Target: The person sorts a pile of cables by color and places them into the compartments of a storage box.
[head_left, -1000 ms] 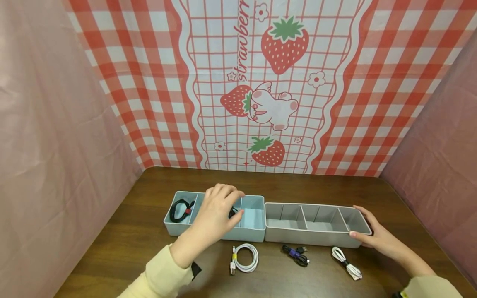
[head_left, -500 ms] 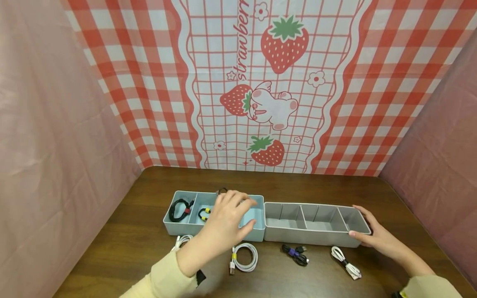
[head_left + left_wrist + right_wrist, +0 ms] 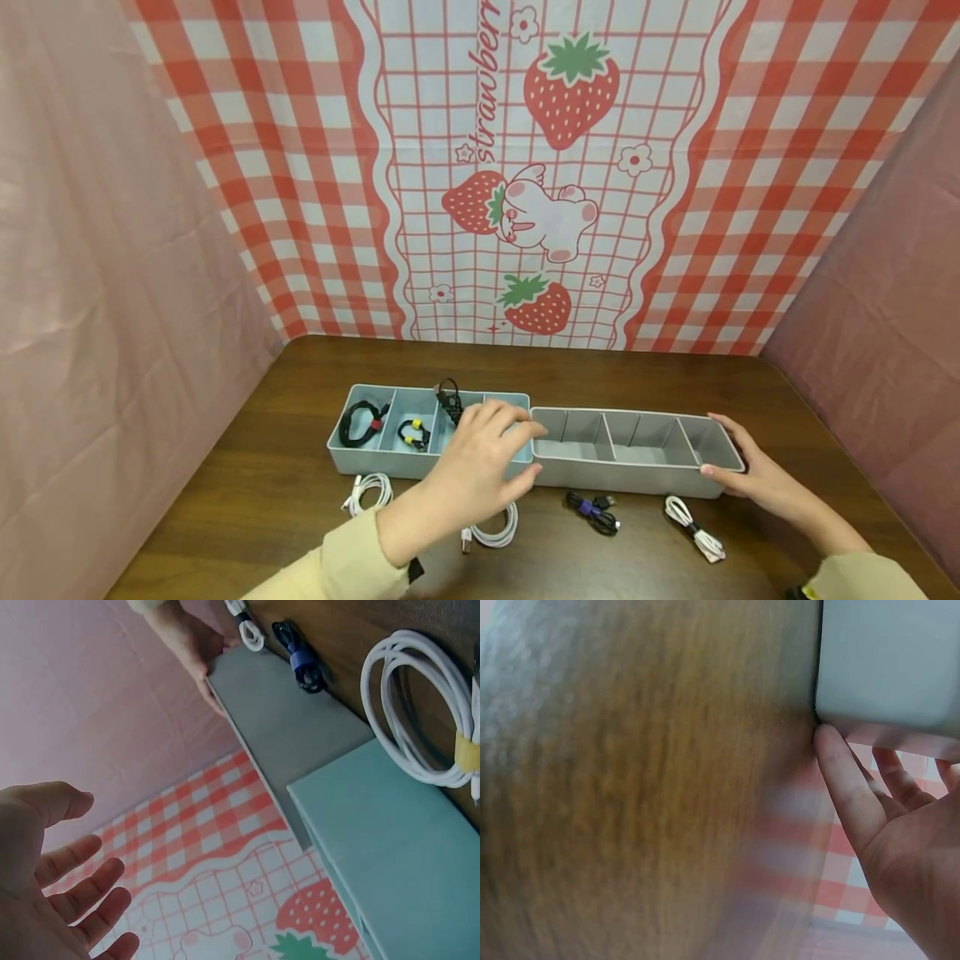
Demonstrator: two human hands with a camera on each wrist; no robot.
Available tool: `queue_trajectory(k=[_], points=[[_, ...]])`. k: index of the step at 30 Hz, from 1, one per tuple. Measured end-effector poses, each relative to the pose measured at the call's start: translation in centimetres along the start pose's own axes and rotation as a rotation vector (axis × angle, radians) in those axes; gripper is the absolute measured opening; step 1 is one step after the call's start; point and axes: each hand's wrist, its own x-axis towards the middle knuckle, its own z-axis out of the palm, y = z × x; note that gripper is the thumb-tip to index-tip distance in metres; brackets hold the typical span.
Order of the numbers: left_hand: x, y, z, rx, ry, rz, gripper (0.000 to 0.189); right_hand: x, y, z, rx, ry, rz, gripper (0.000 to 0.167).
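Observation:
My left hand (image 3: 483, 458) hovers over the right part of the light blue storage box (image 3: 375, 462), fingers spread and holding nothing. It hides that box's right end and part of a coiled white cable (image 3: 504, 533). In the left wrist view the same hand (image 3: 52, 877) is bare. My right hand (image 3: 757, 479) grips the right end of the grey storage box (image 3: 630, 479), thumb at the front and fingers behind. Inside the blue box lie a black cable with a red tie (image 3: 362, 423), a short black cable with yellow ends (image 3: 414, 435) and another black cable (image 3: 450, 402).
On the brown table (image 3: 247, 500), in front of the boxes, lie a white cable (image 3: 371, 492), a black cable with a purple tie (image 3: 594, 512) and a white cable with a black tie (image 3: 696, 529). A checked strawberry cloth (image 3: 420, 108) hangs behind.
My left hand has moved right over the blue box, uncovering the black cable in its third compartment and a white cable in front. The right hand stays at the grey box.

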Motion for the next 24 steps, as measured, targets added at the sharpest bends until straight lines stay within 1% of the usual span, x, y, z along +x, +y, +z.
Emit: queue_trajectory(k=[11,15,19,24], points=[[-0.1,0.9,1.2,-0.048,0.015,0.060,0.033,0.0,0.0,0.0,-0.007,0.006,-0.002,0.082],[-0.3,1.2,1.8,-0.064,-0.001,0.063,0.034,0.0,0.0,0.0,-0.002,0.006,-0.007,0.082],[-0.5,1.5,2.3,-0.066,-0.014,0.069,0.041,0.0,0.0,0.0,0.002,0.005,-0.002,0.082],[-0.8,1.8,3.0,-0.051,-0.064,0.089,0.048,-0.1,-0.1,0.0,0.003,0.009,-0.005,0.082]])
